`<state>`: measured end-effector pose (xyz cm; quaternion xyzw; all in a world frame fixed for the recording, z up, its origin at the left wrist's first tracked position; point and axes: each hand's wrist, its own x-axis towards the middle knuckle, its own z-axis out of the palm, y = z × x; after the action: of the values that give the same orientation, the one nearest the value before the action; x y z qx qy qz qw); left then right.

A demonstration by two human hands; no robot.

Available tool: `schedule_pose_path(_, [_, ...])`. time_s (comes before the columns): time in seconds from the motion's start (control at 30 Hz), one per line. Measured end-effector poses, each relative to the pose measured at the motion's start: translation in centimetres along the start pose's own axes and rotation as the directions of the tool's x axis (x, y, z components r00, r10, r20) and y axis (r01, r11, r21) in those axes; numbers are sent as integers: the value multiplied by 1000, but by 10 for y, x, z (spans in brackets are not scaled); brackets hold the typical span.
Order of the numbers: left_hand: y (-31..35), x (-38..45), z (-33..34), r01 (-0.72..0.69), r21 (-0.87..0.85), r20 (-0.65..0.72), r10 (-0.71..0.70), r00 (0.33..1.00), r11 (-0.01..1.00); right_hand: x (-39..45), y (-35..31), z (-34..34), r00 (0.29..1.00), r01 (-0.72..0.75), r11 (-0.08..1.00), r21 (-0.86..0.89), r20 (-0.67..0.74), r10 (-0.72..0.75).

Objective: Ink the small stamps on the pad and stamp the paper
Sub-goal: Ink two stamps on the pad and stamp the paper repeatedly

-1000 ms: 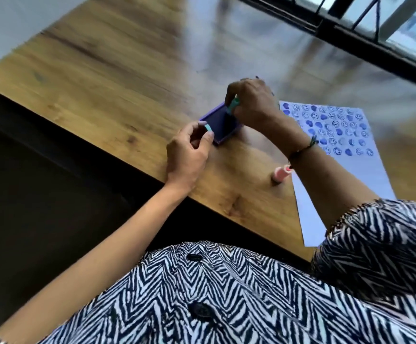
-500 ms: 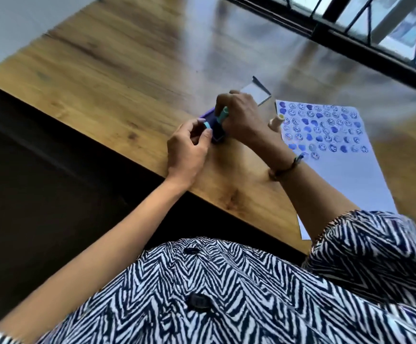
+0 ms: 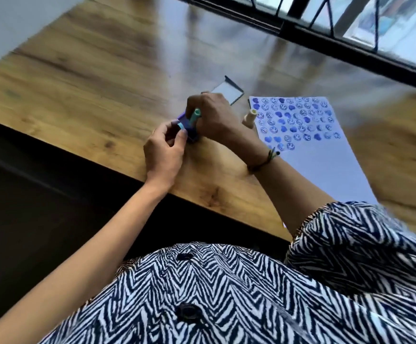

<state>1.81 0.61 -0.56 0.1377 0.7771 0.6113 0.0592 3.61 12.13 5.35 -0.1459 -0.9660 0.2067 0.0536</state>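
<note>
Wooden table, clear lid, pale stamp beside paper

Looks like a home room: wood-grain counter set against a barred window.

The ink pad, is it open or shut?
Open: the pad lies uncovered under the right hand's stamp; its lid lies apart.
</note>
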Motion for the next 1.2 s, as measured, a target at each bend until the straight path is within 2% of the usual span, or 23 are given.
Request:
schedule_pose_path(0.1, [6, -4, 1, -37, 66, 9, 36, 999, 997, -22, 21, -17, 957, -159, 947, 279, -192, 218])
schedule_pose_path(0.17, [21, -15, 10, -132, 131, 77, 122, 990, 983, -45, 52, -29, 888, -280, 888, 364, -252, 383])
schedule_pose_path(0.23, [40, -30, 24, -255, 119, 182, 231, 956, 960, -69, 85, -42, 816, -384, 824, 417, -264, 514])
schedule_pose_path(0.3, [59, -50, 44, -370, 54, 329, 333, 884, 928, -91, 113, -54, 756, -454, 769, 449, -264, 600])
schedule_pose_path(0.37, [73, -72, 66, -471, -12, 496, 414, 763, 882, -106, 133, -61, 732, -502, 768, 397, -278, 622])
schedule_pose_path(0.43, [77, -92, 91, -573, -23, 629, 457, 628, 819, -114, 142, -65, 756, -524, 810, 264, -294, 585])
schedule_pose_path(0.5, [75, -102, 109, -612, 6, 701, 433, 567, 791, -115, 146, -65, 799, -513, 844, 153, -275, 535])
schedule_pose_path(0.63, [65, -99, 127, -551, 112, 734, 305, 607, 827, -115, 148, -61, 845, -485, 872, 63, -223, 486])
schedule_pose_path(0.77, [59, -94, 131, -472, 140, 726, 234, 647, 870, -112, 148, -59, 863, -465, 885, 5, -220, 455])
schedule_pose_path(1.2, [53, -93, 130, -412, 78, 673, 257, 694, 908, -99, 142, -51, 870, -483, 851, -207, -224, 439])
